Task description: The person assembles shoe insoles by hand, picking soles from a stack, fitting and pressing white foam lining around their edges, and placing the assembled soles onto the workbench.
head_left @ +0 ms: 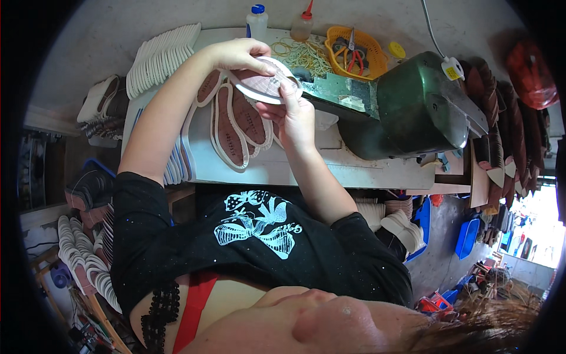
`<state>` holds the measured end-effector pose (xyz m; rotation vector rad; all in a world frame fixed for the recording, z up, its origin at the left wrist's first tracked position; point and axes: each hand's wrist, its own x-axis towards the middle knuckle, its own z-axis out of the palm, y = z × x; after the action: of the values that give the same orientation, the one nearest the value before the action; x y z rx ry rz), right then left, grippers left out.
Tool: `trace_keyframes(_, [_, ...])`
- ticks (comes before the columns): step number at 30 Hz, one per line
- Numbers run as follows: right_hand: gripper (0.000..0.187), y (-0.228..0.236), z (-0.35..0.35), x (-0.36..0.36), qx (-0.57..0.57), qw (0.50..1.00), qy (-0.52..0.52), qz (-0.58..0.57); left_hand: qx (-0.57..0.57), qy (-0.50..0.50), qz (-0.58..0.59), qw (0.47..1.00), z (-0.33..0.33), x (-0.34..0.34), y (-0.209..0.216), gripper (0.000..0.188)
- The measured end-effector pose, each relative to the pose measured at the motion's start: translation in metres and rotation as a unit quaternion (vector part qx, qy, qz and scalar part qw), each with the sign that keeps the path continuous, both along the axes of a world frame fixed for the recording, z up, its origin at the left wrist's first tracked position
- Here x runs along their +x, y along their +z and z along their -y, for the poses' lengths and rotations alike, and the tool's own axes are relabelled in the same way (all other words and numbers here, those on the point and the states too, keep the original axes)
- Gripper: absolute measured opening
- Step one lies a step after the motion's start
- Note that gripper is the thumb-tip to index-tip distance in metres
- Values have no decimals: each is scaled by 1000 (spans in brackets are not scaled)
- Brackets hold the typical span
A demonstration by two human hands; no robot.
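Two hands meet over the pale counter on one flat, oval shoe insole with a white foam rim and a pinkish fabric face, held up just above the surface. The left hand curls over its far edge, fingers closed on the rim; the right hand grips the near edge, thumb pressed to the fabric face. Beneath them lie several similar insoles with white rims and reddish-brown, dotted centres, overlapping like fanned cards. A curved row of plain white foam insoles stands on edge at the counter's far left. Just to the right sits a bulky dark-green metal machine, smooth and rounded, and behind it an orange plastic mesh basket holding red-handled pliers.
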<state>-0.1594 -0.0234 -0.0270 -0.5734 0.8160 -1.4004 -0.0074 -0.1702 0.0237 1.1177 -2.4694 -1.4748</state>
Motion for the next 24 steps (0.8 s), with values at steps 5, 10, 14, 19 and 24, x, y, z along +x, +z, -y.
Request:
trace_keyframes(5, [38, -2, 0, -6, -12, 1000, 27, -3, 25, 37, 17, 999, -8, 6, -4, 38])
trace_keyframes(10, [35, -6, 2, -9, -30, 999, 30, -9, 41, 106, 1, 994, -23, 13, -11, 40])
trace_keyframes(14, [29, 1, -1, -15, -13, 1000, 10, 7, 59, 151, 39, 986, -53, 2, 4, 44])
trace_keyframes(19, [25, -4, -11, -30, -16, 997, 72, -19, 99, 248, 81, 960, -79, -8, 7, 56])
trace_keyframes(24, [21, -9, -37, -30, 7, 980, 147, -136, 161, 292, 2, 943, -96, -18, 8, 61])
